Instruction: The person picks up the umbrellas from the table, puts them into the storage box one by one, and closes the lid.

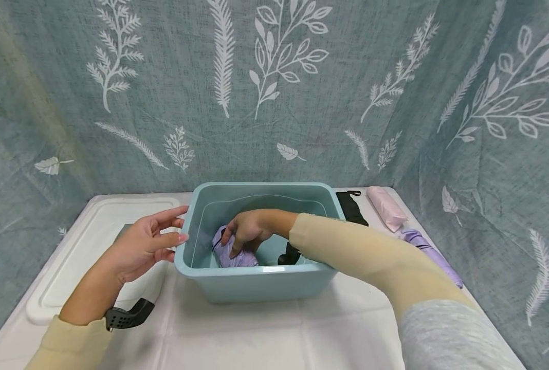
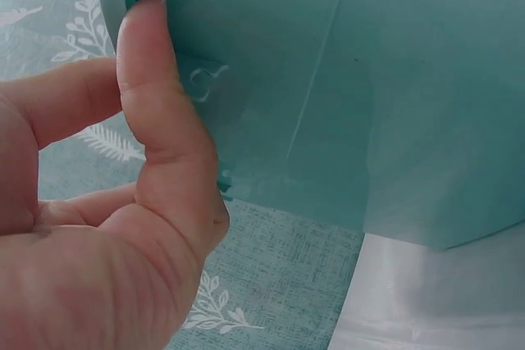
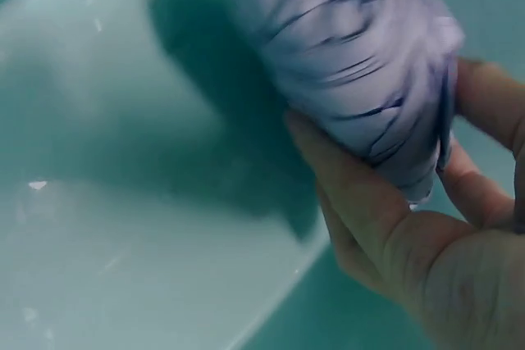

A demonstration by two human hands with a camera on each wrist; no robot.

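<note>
A light blue plastic bin (image 1: 260, 281) stands on the white-covered table. My right hand (image 1: 249, 228) reaches down inside it, fingers and thumb gripping a purple folded umbrella (image 1: 237, 258) with a dark strap. In the right wrist view, the wrinkled pleats of the umbrella (image 3: 353, 63) rise from between thumb and fingers, over the bin floor (image 3: 107, 260). Fingertips and thumb of my left hand (image 1: 140, 241) touch the bin's left rim from outside. The left wrist view has the thumb (image 2: 152, 63) against that rim. A black knobbed handle (image 1: 289, 255) lies in the bin, partly hidden by my right sleeve.
Right of the bin lie a black pouch (image 1: 350, 208) with a loop, a pink wrapped bundle (image 1: 387, 206) and a long purple bundle (image 1: 434, 257). A white lid (image 1: 52, 288) lies flat at the left. Leaf-patterned curtains (image 1: 256, 149) enclose the table's back and sides.
</note>
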